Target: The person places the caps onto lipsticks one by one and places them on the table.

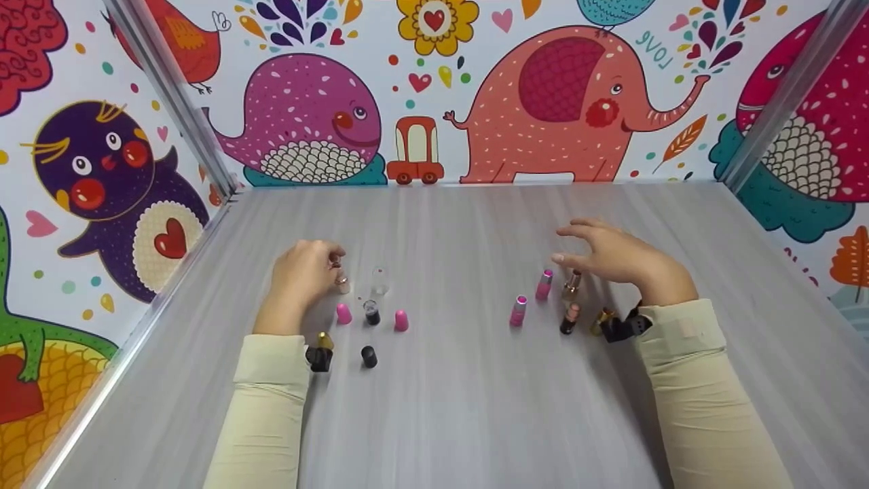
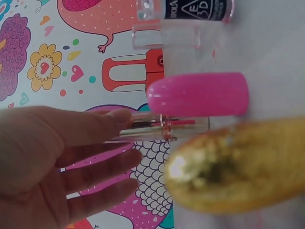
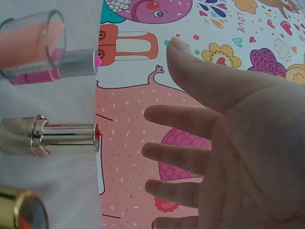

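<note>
At the left of the head view my left hand (image 1: 303, 275) pinches a clear lipstick cap with a gold-coloured ring (image 2: 167, 129), thumb against its upper end. Beside it stand a pink cap (image 2: 200, 94) and a gold cap (image 2: 238, 167). My right hand (image 1: 614, 255) holds nothing, fingers spread, just beyond a gold lipstick (image 3: 66, 136) without a cap. Around that are two pink-and-silver lipsticks (image 1: 544, 285), a black-based lipstick (image 1: 570, 318) and a gold tube (image 1: 601, 322), partly hidden by the wrist camera.
Another pink cap (image 1: 401, 320), a clear cap (image 1: 380, 282), a clear-and-black piece with a printed label (image 1: 371, 313) and a black cap (image 1: 368, 356) stand on the grey table (image 1: 448, 407). Printed panels (image 1: 421, 81) wall the back and sides.
</note>
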Demonstrator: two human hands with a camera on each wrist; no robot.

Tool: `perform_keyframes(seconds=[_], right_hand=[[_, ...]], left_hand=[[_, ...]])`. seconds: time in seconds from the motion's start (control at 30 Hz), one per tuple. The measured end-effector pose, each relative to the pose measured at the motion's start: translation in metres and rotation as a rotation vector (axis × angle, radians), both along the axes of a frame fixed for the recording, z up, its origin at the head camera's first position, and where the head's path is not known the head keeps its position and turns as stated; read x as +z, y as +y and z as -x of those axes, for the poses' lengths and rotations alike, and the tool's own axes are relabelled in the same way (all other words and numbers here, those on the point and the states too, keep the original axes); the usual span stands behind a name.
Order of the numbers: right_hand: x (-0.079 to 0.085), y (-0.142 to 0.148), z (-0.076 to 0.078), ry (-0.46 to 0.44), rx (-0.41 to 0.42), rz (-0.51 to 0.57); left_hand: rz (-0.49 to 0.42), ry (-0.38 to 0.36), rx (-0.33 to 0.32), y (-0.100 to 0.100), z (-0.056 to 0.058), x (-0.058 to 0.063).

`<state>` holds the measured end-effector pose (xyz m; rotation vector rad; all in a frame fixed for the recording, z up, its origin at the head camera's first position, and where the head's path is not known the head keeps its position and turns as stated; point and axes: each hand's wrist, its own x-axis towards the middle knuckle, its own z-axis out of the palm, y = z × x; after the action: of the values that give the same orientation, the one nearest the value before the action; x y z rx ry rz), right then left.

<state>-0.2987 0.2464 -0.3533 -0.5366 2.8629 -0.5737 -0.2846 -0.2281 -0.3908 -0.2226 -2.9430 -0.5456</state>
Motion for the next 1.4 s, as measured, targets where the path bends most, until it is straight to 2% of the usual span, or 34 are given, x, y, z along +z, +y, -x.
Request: perform_keyframes(seconds=[0.3,0.57,0.73,0.97,1.07,1.17,1.4], right_hand=[[0.003,0.003,-0.002,-0.021,-0.015,0.012],[0.002,0.007,-0.003,-0.029,-0.026,0.02],[0.001,0.008,-0.004,-0.021,-0.028,0.009],[0.004,0.009,-0.005,-0.033,-0.036,0.024],[0.005,0.011,-0.005,-0.037,-0.035,0.028],[0.006,0.011,-0.005,-0.037,-0.03,0.028],[0.006,0.011,-0.006,-0.034,-0.024,0.034]], left_hand=[[-0.022,-0.015,-0.002,0.001,-0.002,0.005],[-0.003,0.008,0.019,0.008,-0.009,0.021],[0.017,-0.002,-0.015,0.022,-0.017,0.028],[0.067,-0.077,-0.102,0.038,-0.026,0.033],[0.1,-0.078,-0.115,0.044,-0.026,0.031],[0.118,-0.068,-0.097,0.052,-0.024,0.027],[0.161,-0.065,-0.115,0.068,-0.022,0.01]])
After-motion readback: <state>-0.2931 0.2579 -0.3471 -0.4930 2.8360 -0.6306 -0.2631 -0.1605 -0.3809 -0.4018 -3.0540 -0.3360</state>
